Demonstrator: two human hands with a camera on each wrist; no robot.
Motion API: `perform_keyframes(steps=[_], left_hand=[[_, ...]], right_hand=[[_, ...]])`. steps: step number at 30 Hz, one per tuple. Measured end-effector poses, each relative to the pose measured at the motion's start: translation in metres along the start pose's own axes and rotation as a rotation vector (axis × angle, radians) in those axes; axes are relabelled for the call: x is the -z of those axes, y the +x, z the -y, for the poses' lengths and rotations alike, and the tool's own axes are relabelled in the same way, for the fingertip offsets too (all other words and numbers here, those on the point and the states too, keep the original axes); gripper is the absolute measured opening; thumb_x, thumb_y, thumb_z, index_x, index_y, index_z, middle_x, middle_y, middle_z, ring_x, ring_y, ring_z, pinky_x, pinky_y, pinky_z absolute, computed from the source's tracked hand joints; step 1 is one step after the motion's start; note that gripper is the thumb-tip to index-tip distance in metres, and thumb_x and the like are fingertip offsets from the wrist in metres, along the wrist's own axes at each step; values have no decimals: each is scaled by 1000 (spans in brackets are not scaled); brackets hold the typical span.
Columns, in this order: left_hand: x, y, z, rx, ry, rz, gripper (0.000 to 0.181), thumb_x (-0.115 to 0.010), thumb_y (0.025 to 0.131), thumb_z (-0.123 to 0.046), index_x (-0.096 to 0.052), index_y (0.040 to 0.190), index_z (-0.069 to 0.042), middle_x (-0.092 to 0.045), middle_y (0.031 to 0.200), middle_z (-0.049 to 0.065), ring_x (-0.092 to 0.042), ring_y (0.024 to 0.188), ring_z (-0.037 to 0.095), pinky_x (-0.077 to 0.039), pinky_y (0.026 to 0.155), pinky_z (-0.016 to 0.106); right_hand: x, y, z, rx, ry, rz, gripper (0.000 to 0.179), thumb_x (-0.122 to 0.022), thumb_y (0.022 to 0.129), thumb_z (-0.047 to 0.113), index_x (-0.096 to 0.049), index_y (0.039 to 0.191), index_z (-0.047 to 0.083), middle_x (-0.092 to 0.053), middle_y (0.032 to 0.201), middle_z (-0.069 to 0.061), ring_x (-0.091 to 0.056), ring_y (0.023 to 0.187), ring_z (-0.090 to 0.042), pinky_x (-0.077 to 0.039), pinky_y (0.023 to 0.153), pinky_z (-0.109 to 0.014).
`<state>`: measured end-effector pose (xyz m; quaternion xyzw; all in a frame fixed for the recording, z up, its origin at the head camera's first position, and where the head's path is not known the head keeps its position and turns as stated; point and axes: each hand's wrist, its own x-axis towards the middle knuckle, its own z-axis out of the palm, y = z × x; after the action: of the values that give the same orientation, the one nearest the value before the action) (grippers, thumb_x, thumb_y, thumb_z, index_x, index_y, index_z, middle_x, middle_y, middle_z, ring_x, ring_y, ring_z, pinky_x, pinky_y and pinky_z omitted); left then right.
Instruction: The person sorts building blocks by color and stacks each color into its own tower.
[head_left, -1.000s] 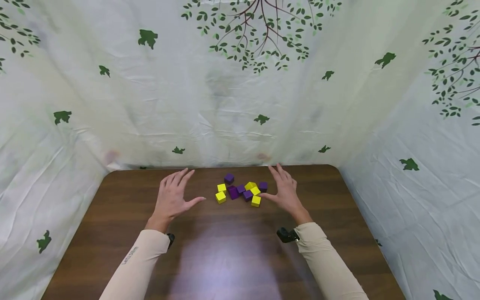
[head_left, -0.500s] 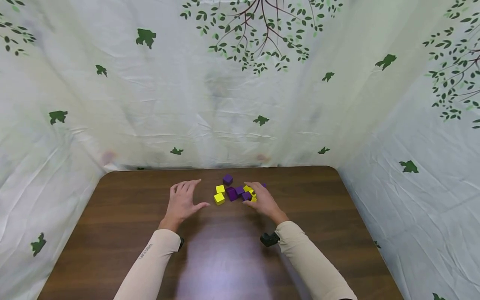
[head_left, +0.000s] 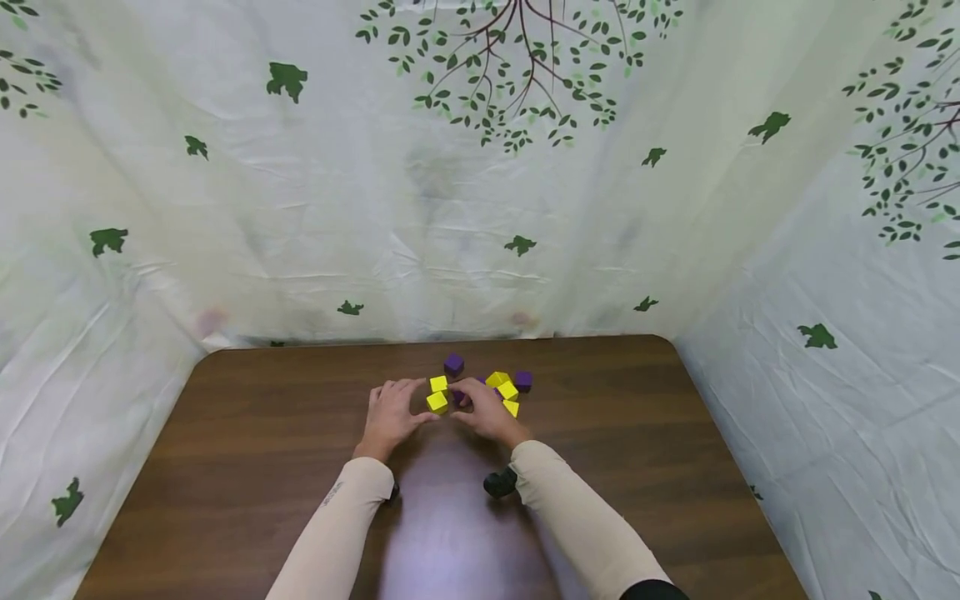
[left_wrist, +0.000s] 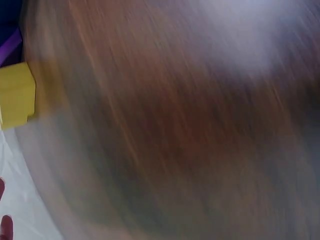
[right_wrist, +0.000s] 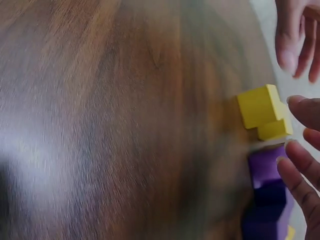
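Observation:
In the head view, my left hand [head_left: 392,417] is just left of two yellow cubes [head_left: 437,403], its thumb and fingers spread apart; whether it touches them is hard to tell. My right hand [head_left: 486,412] arches over purple cubes, partly hiding them, its thumb apart from the fingers. The right wrist view has its relaxed fingers [right_wrist: 300,160] beside a purple cube [right_wrist: 265,167], and a yellow cube [right_wrist: 259,106] between the two hands. A yellow cube [left_wrist: 17,95] shows at the left edge of the left wrist view.
Behind the hands lies one purple cube [head_left: 453,364]. More yellow cubes [head_left: 507,390] and a purple cube [head_left: 523,382] are right of my right hand. The wooden table [head_left: 262,467] meets a white leaf-patterned curtain [head_left: 420,217] at its far edge.
Both hands have moved inward toward each other, the right one sweeping left over the purple cubes. The cubes have stayed in about the same places.

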<state>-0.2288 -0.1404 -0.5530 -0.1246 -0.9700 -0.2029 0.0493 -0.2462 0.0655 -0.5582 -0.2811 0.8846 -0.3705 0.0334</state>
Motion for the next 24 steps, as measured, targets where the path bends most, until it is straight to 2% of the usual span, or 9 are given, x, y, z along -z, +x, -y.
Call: perform_keyframes(steps=[3,8,13,18,21,24], left_hand=[[-5,1,-3,44,-5,18,65,-80,75,-43,-61,126,-6,-62,123,12,-54,110,33,-35,94,53],[-15,1,-4,103,4,25,54,-79,77,-40,-67,118,-7,-66,118,11,-58,105,34,-40,89,53],[-24,3,-6,127,4,39,47,-78,79,-37,-69,115,-9,-68,115,10,-60,103,35,-42,86,52],[-28,5,-6,151,5,59,45,-77,80,-35,-69,116,-8,-68,115,10,-61,103,35,-42,85,52],[-28,5,-4,158,-24,64,44,-77,81,-32,-68,116,-8,-68,115,11,-61,102,35,-44,84,52],[-29,5,-3,157,-99,61,42,-78,81,-27,-68,116,-5,-68,113,14,-61,102,36,-45,86,52]], right_hand=[[-10,4,1,-13,11,-2,45,-74,84,5,-58,125,-3,-58,120,-15,-61,90,-24,-51,79,-28],[-23,8,3,-81,44,12,43,-71,86,3,-57,126,-2,-57,122,-14,-61,90,-22,-51,79,-25],[-32,7,6,-173,62,16,49,-70,87,5,-53,132,-2,-56,125,-14,-60,89,-17,-50,78,-24],[-37,9,5,-222,71,-1,50,-69,88,5,-51,134,-2,-56,125,-14,-59,87,-14,-50,77,-23],[-39,11,5,-245,71,-10,49,-69,88,4,-52,134,0,-56,123,-12,-58,86,-13,-49,76,-22],[-40,11,4,-265,74,-25,48,-69,87,3,-55,133,2,-57,120,-10,-57,85,-12,-49,76,-22]])
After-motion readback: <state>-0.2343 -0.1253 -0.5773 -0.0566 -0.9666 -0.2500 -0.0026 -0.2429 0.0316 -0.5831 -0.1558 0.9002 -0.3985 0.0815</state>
